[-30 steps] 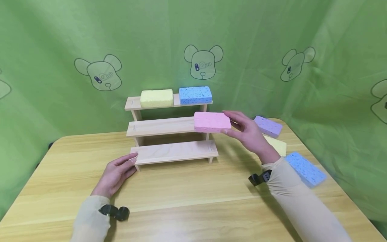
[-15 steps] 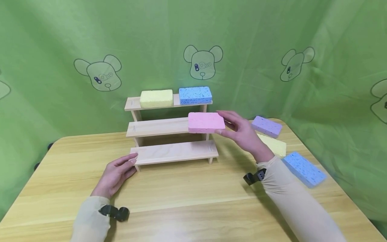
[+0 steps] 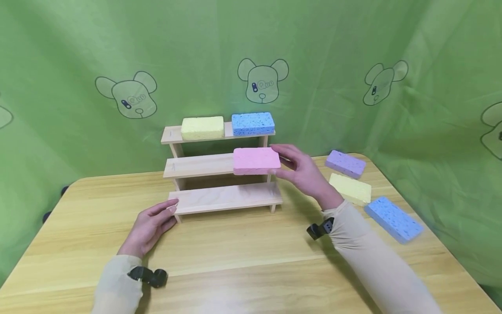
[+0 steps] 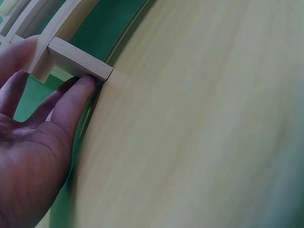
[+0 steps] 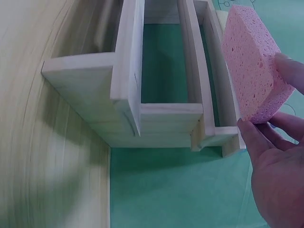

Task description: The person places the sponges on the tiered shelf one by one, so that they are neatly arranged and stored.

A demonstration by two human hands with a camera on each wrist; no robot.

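My right hand (image 3: pixel 302 172) pinches a pink sponge (image 3: pixel 256 160) by its right end, thumb near the front and fingers behind. The sponge hovers in front of the right part of the middle step; the right wrist view shows the pink sponge (image 5: pixel 249 64) apart from the boards. A three-step wooden shelf (image 3: pixel 225 198) stands on the table. My left hand (image 3: pixel 150 226) holds its lower left end, and in the left wrist view a finger presses the shelf's leg (image 4: pixel 78 59). On the top step sit a yellow sponge (image 3: pixel 202 127) and a blue sponge (image 3: pixel 253 124).
On the table's right side lie a purple sponge (image 3: pixel 345 164), another yellow sponge (image 3: pixel 351 189) and another blue sponge (image 3: pixel 394 219). A green curtain (image 3: pixel 188 52) hangs behind the wooden table (image 3: pixel 235 270) and along its sides.
My right hand has carried the pink sponge leftward and slightly down along the middle step. My left hand has stayed at the shelf's lower left end.
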